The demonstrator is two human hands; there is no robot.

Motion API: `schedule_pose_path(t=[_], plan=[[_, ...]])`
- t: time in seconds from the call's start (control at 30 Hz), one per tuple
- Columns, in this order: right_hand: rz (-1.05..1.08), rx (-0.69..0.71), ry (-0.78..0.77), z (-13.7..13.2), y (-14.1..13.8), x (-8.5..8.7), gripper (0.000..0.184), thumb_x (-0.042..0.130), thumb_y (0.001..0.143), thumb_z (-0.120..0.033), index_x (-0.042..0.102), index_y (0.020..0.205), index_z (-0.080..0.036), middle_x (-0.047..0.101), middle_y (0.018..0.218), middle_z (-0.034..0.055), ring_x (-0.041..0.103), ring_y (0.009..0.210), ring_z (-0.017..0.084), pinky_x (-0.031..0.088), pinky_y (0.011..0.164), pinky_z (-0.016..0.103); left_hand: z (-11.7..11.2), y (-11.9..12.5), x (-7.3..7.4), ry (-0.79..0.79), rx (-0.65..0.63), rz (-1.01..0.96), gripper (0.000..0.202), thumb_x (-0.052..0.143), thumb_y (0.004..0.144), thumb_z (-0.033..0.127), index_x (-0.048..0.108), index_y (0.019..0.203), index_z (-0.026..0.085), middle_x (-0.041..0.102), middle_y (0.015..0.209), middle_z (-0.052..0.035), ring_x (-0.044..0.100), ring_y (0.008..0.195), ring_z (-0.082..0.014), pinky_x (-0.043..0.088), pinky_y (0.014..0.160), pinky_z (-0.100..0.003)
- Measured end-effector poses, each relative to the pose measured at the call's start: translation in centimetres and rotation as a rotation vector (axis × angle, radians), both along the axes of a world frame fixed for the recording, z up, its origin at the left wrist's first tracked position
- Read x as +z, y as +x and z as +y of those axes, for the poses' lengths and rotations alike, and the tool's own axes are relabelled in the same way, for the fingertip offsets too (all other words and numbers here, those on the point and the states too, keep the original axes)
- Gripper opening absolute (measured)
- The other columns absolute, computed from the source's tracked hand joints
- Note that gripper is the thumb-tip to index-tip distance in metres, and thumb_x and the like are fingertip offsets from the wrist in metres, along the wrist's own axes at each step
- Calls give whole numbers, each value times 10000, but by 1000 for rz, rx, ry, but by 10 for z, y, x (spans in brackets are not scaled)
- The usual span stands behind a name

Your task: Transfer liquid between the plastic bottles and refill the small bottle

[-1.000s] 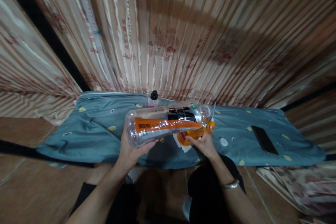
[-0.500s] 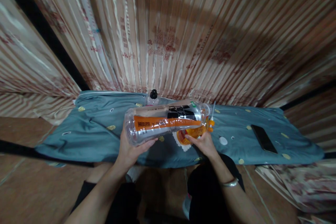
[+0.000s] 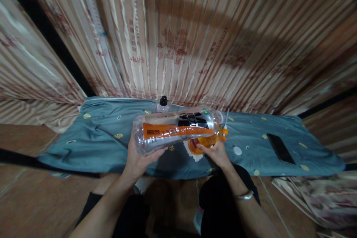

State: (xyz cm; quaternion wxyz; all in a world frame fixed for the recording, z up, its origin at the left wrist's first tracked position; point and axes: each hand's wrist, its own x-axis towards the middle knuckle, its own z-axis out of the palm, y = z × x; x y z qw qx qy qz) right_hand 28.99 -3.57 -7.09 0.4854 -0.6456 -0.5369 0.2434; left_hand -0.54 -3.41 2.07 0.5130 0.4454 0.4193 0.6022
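Note:
My left hand (image 3: pixel 141 160) grips the base end of a large clear plastic bottle (image 3: pixel 173 130) with an orange, silver and black label. The bottle lies nearly level in the air, its neck pointing right. Under that neck, my right hand (image 3: pixel 216 152) is closed on a small orange see-through bottle (image 3: pixel 205 143), thumb on its near side. A thin pale tube (image 3: pixel 227 116) and orange knobs show at its right end. Whether the two openings touch is hidden by the hand and glare. White scalloped paper or cloth (image 3: pixel 196 156) shows below the orange bottle.
A teal bedsheet (image 3: pixel 103 148) covers the low surface before me. A black-capped clear bottle (image 3: pixel 163 103) stands behind the large one. To the right are a white round cap (image 3: pixel 237 150) and a black phone (image 3: pixel 280 148). A pleated curtain (image 3: pixel 178 44) hangs close behind.

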Motion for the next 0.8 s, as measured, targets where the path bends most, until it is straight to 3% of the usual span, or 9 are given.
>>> schedule_pose_path(t=[0.33, 0.8], plan=[[7, 5, -23, 0, -1, 3, 653, 920, 584, -670, 765, 1012, -201, 854, 1044, 158, 810, 983, 407, 637, 950, 561, 1, -2, -4, -12, 1, 45, 643, 1008, 441, 390, 679, 956, 189, 802, 852, -73, 801, 833, -318, 696, 811, -436], [-2, 17, -46, 1, 3, -4, 641, 925, 599, -677, 767, 1013, -213, 852, 1060, 154, 804, 1002, 399, 626, 983, 570, 1, -1, -5, -42, 17, 36, 669, 1010, 422, 407, 666, 957, 199, 793, 820, -52, 791, 795, -305, 690, 825, -444]])
